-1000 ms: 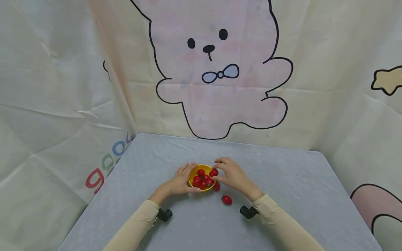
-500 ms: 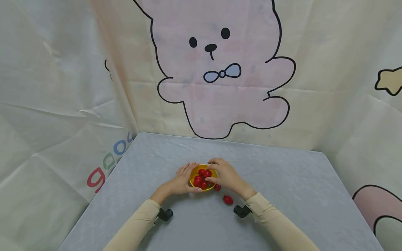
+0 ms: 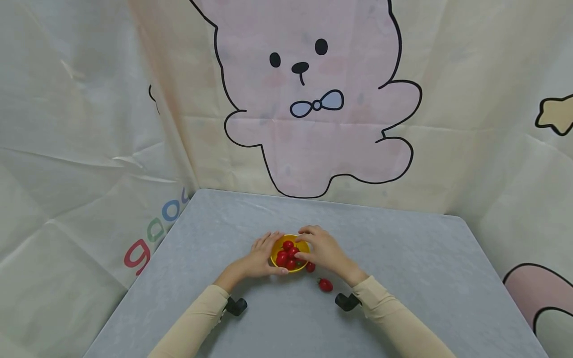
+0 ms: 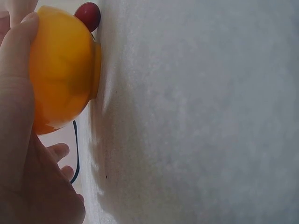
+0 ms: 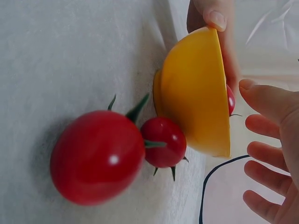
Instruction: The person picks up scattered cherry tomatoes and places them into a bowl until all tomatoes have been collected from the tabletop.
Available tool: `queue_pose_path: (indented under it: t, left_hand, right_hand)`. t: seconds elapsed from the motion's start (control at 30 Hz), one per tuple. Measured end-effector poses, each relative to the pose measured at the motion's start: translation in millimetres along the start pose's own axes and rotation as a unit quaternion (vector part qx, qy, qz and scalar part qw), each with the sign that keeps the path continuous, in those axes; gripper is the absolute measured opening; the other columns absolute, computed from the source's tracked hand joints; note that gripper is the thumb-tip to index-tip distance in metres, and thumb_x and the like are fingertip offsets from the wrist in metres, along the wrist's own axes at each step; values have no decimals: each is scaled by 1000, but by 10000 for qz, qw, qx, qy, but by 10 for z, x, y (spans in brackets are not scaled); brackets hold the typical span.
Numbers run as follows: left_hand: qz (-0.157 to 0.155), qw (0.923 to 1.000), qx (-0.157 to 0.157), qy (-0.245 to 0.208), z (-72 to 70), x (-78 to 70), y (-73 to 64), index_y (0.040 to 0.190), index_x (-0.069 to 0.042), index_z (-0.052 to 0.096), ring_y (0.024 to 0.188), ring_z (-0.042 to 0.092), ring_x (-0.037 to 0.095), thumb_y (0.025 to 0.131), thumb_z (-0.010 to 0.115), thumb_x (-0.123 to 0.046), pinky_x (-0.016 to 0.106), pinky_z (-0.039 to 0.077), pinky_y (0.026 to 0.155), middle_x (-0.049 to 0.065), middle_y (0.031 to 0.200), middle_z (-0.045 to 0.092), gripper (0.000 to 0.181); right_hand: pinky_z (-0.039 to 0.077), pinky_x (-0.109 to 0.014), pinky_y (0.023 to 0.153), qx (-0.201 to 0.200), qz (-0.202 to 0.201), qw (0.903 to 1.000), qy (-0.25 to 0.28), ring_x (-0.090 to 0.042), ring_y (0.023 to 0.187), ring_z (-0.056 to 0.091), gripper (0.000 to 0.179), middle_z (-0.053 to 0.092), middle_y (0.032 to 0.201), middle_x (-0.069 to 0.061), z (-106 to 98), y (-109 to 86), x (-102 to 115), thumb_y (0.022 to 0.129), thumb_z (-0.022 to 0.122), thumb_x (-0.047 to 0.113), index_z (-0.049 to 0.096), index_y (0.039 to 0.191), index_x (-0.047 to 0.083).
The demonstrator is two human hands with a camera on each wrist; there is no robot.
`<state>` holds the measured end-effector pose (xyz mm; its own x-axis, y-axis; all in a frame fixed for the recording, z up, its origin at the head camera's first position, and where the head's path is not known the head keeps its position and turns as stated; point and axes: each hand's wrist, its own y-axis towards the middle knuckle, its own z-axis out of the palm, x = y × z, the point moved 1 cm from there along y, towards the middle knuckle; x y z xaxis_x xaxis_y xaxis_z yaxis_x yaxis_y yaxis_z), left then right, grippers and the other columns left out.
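A yellow bowl [image 3: 277,244] with several red cherry tomatoes [image 3: 282,258] in it stands on the table. My left hand [image 3: 259,259] holds it from the left, the thumb at the near side of the rim and the fingers around the far side. Over the right side of the bowl hovers my right hand [image 3: 328,249], fingers spread and bent a little, with nothing between them in the right wrist view. One cherry tomato [image 5: 163,142] lies close against the bowl's right side. Another tomato [image 5: 98,156], green-stemmed, rests nearer to me.
A grey cloth covers the table [image 3: 250,214]. Behind it hangs a cream curtain [image 3: 447,164] printed with a pink bear, and more printed fabric encloses both sides. Each wrist carries a black camera mount [image 3: 347,302].
My right hand has moved left over the bowl and let go of a cherry tomato, which now lies among the others. It has since drawn back slightly right. My left hand stays at the bowl.
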<state>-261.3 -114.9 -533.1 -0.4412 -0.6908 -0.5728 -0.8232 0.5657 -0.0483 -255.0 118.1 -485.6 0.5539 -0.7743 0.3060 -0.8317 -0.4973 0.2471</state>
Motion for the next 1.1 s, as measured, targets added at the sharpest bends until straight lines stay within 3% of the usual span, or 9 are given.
queue_pose_path:
  t: [0.33,0.77,1.1]
  left_hand:
    - [-125,9999,28,-9,30,-5,14,159,-24,14,155,7,37,77,68,-72,62,6,123,7,168,14,109]
    - [-168,9998,45,-38,17,-31,3,159,-22,15,155,7,35,77,71,-67,60,6,124,6,168,14,109]
    - [-192,9998,-17,-88,10,-32,-2,158,-23,16,155,9,35,76,72,-67,60,6,124,5,167,17,109]
  right_hand:
    - [53,-46,98,-295,146,9991,266,-24,116,58,36,66,123,-5,-130,-297,-223,79,83,37,75,107,17]
    - [52,-48,98,47,102,9995,279,-25,116,57,39,64,126,-6,-163,-886,-367,77,85,33,73,111,18]
    - [52,-48,96,434,-29,9986,313,-23,115,59,37,64,125,-3,3,-1052,-359,78,83,36,71,112,28]
